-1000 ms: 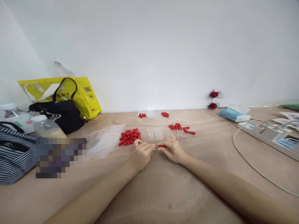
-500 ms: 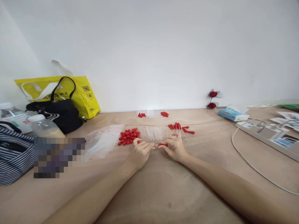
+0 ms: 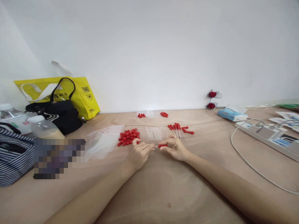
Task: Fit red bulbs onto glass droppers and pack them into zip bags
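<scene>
My left hand (image 3: 139,153) is closed on a thin clear dropper tube (image 3: 156,147), most of which its fingers hide. My right hand (image 3: 175,148) pinches a red rubber bulb (image 3: 163,145) that meets the tube's right end. Just beyond my left hand lies a heap of loose red bulbs (image 3: 128,137). A row of clear tubes (image 3: 153,133) lies side by side between that heap and several droppers with red bulbs fitted (image 3: 177,127), which rest past my right hand.
Clear plastic bags (image 3: 104,141) lie left of the heap. Small bags with red bulbs (image 3: 164,114) and tubes lie by the wall. Farther left are a yellow bag (image 3: 90,99), a black bag (image 3: 63,115) and bottles (image 3: 44,127). A tissue pack (image 3: 232,114) and power strip (image 3: 277,140) are right.
My right fingers have shifted slightly on the red bulb, and more of it shows. The hands stay in nearly the same place; the view has moved a little.
</scene>
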A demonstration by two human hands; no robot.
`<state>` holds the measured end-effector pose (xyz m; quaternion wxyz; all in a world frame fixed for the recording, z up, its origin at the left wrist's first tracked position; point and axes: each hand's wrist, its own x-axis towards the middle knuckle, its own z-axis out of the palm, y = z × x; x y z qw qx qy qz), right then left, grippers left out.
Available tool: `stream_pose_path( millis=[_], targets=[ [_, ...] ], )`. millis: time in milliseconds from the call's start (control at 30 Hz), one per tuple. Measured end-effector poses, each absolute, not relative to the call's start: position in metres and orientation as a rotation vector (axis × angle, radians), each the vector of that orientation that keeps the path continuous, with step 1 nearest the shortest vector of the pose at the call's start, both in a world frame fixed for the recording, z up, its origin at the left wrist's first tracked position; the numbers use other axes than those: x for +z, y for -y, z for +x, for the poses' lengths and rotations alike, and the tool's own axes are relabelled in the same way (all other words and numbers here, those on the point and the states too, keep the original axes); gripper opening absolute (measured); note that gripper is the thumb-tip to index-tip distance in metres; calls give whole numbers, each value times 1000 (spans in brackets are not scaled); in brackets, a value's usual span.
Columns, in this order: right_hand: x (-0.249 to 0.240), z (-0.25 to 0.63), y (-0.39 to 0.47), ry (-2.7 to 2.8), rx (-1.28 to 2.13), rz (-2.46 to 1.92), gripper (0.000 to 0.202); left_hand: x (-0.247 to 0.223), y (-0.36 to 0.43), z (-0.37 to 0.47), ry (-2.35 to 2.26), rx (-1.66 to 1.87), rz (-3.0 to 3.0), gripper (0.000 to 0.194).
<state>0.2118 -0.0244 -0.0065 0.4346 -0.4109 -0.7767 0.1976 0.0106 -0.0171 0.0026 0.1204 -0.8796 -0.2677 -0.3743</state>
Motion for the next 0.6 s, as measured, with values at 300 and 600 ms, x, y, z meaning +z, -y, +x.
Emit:
stream_pose_path(
  millis=[300,600],
  targets=[
    [-11,196,24,1641,780,-893,28,1,20,16,817,-1190,-2580,18],
    [15,248,-39,1663,398,-1557,31,7,20,10,1053,-1186,-2731,25]
  ],
)
